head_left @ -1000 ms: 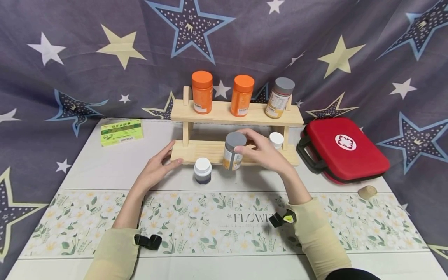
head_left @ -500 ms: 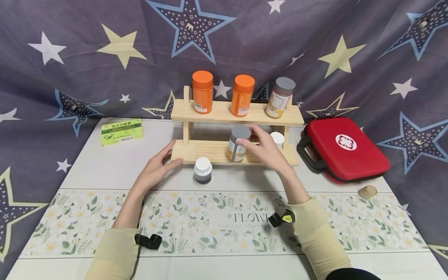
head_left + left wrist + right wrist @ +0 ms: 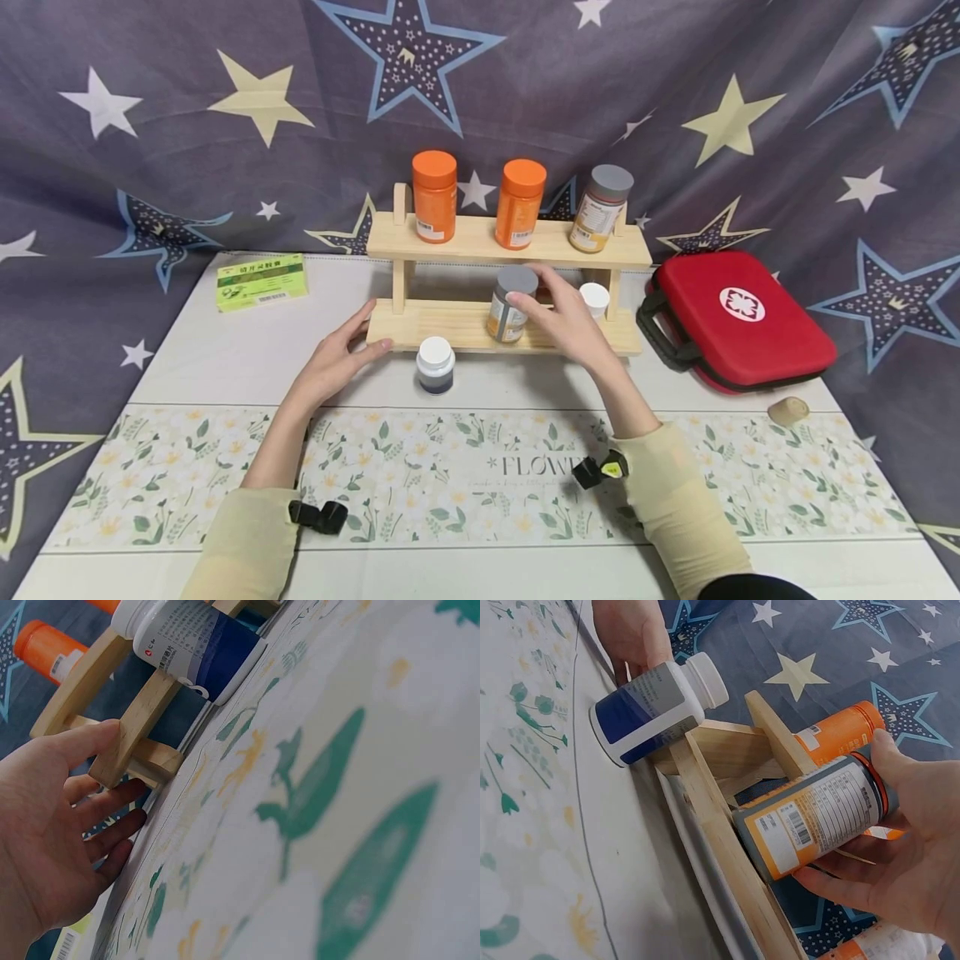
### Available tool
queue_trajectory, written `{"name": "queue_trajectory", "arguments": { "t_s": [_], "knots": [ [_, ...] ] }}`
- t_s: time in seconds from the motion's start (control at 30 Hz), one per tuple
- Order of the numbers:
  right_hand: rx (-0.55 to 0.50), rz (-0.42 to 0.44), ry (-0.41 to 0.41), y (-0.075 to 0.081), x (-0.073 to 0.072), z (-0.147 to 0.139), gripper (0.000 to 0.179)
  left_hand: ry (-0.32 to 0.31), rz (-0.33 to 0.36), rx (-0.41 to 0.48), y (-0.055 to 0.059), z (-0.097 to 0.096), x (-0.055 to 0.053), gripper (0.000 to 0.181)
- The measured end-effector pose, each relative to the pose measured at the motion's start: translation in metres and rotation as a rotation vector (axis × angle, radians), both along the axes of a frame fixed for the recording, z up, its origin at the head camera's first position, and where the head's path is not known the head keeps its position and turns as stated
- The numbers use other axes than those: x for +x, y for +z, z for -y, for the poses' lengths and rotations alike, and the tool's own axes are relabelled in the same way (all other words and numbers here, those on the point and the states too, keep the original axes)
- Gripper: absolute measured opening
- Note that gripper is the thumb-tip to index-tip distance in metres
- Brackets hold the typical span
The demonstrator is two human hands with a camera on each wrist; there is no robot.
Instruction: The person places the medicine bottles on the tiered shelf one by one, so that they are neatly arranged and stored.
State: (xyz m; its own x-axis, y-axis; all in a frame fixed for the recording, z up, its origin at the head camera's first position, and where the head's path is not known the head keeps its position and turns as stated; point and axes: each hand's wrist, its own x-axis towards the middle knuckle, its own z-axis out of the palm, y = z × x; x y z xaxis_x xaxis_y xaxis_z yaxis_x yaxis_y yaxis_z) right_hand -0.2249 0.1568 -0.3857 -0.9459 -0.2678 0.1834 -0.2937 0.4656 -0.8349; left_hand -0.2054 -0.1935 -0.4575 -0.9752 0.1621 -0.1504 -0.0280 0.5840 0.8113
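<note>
A two-tier wooden shelf stands at the back of the table. My right hand grips a grey-lidded pill bottle by its upper part, thumb in front and fingers behind. The bottle is upright, its base at the lower tier's board, as the right wrist view shows too. My left hand holds the shelf's left end, with the thumb on the front edge and the other fingers beyond it. Between the hands, a white-capped bottle with a blue-and-white label stands on the table before the shelf.
On the upper tier stand two orange bottles and another grey-lidded bottle. A white-capped bottle is partly hidden behind my right hand. A red first-aid case lies right, near a small tan cylinder; a green medicine box lies left.
My right hand has carried the grey-lidded bottle back and slightly right, from before the shelf's front edge onto the lower tier. My left hand has stayed at the shelf's end.
</note>
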Motion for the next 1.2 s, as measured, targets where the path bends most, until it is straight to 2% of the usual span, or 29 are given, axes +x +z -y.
{"name": "queue_trajectory", "arguments": {
  "t_s": [1.2],
  "knots": [
    [0.023, 0.0, -0.025, -0.0015, -0.0009, 0.0012, 0.054, -0.001, -0.002, -0.003, 0.0, -0.0005, -0.0003, 0.092]
  ]
}}
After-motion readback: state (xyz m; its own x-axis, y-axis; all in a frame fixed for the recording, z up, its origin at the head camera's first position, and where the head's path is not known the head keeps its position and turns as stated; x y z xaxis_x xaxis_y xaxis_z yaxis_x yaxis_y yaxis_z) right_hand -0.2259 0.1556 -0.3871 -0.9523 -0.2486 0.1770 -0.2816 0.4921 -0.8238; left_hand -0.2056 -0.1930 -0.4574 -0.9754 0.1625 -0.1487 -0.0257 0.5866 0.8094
